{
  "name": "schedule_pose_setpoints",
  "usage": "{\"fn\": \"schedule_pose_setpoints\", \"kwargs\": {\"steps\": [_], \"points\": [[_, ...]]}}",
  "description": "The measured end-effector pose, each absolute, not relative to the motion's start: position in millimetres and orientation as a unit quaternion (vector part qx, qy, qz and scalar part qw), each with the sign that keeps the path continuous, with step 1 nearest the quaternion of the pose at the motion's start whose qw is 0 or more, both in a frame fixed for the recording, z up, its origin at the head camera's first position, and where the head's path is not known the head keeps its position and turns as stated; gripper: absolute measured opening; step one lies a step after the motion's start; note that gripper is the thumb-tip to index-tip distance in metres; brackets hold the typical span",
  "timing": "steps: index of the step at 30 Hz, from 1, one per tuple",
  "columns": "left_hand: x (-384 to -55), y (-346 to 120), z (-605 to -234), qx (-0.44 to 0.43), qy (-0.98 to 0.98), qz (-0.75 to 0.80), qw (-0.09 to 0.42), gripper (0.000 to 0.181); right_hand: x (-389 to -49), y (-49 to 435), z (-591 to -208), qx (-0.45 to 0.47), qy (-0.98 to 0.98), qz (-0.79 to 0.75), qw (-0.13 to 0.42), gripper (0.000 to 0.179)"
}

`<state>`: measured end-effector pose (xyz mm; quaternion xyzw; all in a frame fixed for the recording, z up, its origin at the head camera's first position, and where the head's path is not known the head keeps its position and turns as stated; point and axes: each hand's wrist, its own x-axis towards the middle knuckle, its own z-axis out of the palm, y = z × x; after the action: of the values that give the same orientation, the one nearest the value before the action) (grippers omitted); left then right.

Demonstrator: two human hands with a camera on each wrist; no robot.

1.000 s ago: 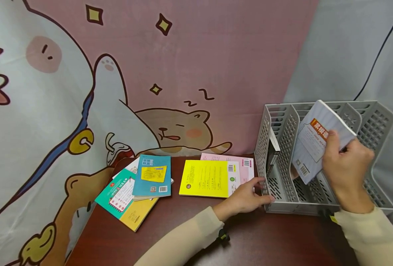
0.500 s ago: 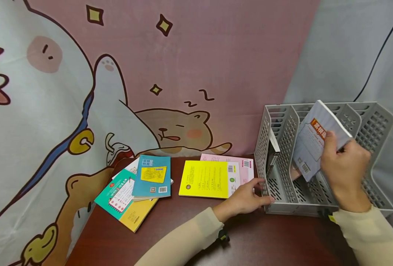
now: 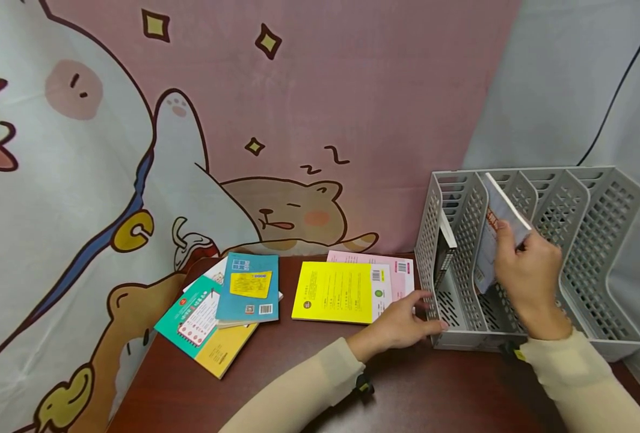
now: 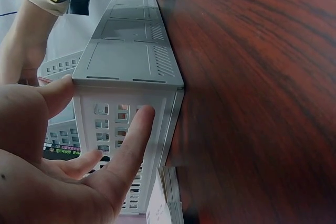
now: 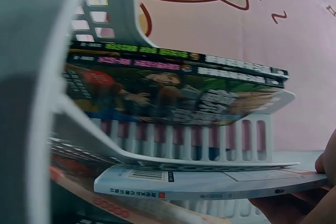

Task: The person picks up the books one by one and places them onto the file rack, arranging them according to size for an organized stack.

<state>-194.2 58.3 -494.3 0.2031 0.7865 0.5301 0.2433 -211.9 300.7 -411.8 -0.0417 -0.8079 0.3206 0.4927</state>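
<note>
My right hand (image 3: pixel 528 273) grips a thin grey-blue book (image 3: pixel 495 231) by its near edge, thumb on the cover. That book stands tilted in the second compartment of a grey desktop file organizer (image 3: pixel 477 341), close along the divider. In the right wrist view, the grey-blue book (image 5: pixel 210 182) is beside the divider, with an orange-and-cream book (image 5: pixel 136 205) past it. Two dark-spined books (image 5: pixel 173 69) stand in the leftmost compartment. My left hand (image 3: pixel 398 322) rests on the organizer's near left corner; in the left wrist view the index finger (image 4: pixel 134 142) lies straight against the side wall.
A yellow book (image 3: pixel 333 291) lies over a pink one (image 3: pixel 401 273), left of the organizer. Farther left, a blue book (image 3: pixel 246 288) overlaps a green-and-yellow book (image 3: pixel 206 325) on the brown table (image 3: pixel 406 391). A printed cloth (image 3: pixel 379 120) hangs behind.
My right hand has moved left with the grey-blue book, which is now turned more upright against the left divider. The left hand and the table books have not moved.
</note>
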Motion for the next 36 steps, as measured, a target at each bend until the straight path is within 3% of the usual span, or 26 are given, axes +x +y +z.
{"fn": "schedule_pose_setpoints", "kwargs": {"steps": [17, 36], "points": [[-196, 58, -496, 0.201, 0.786, 0.530, 0.246, 0.071, -217, 296, -436, -0.057, -0.832, 0.363, 0.416, 0.031], [-195, 59, -492, 0.198, 0.794, 0.521, 0.242, 0.071, -220, 295, -461, -0.067, -0.853, 0.390, 0.340, 0.045]]}}
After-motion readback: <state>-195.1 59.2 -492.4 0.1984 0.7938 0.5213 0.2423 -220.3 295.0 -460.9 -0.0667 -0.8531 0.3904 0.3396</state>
